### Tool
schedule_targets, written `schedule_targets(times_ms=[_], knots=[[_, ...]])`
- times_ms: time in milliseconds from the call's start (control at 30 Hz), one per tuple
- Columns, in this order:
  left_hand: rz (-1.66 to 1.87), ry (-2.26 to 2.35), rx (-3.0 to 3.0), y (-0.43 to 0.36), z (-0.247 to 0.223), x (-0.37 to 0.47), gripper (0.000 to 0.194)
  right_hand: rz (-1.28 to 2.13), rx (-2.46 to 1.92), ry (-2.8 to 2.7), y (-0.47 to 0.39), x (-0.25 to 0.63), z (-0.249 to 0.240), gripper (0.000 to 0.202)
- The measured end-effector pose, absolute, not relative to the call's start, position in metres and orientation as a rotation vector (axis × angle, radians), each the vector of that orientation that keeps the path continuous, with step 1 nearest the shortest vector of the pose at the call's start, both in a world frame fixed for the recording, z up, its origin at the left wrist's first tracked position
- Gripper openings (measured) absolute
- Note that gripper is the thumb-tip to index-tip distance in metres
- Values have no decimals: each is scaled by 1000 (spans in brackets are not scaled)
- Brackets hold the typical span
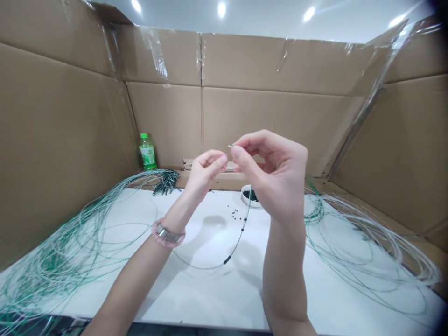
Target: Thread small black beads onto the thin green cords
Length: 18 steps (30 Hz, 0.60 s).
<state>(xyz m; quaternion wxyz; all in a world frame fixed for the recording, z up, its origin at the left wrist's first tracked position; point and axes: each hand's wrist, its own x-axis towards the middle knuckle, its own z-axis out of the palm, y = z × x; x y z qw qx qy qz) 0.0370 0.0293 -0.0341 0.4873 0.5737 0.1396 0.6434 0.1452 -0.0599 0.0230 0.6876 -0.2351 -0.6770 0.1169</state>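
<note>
My right hand [276,163] is raised over the table, thumb and forefinger pinched on a thin cable whose pale tip pokes out toward the left. From below this hand the thin cable [239,241] hangs in a loop, with small black beads [244,224] and a longer black piece [227,259] threaded along it. The loop runs left, passing behind my left forearm. My left hand [208,170] is close by, slightly lower, its thumb and fingertips pressed together. Whatever is between those fingertips is too small to make out.
A white bowl [246,198] of dark bits stands behind my right hand, with loose black beads [234,214] nearby. Coiled green and white cables lie left [66,252] and right [378,247]. A green bottle [148,153] stands at back left. Cardboard walls [280,107] enclose the table.
</note>
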Motion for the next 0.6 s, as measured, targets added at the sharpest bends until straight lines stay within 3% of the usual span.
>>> schedule_targets(times_ms=[167, 600], knots=[[1568, -14, 1080, -12, 2, 20, 13, 211, -526, -1526, -69, 135, 23, 10], [1450, -109, 1106, -33, 5, 12, 11, 31, -513, -1515, -76, 111, 13, 12]])
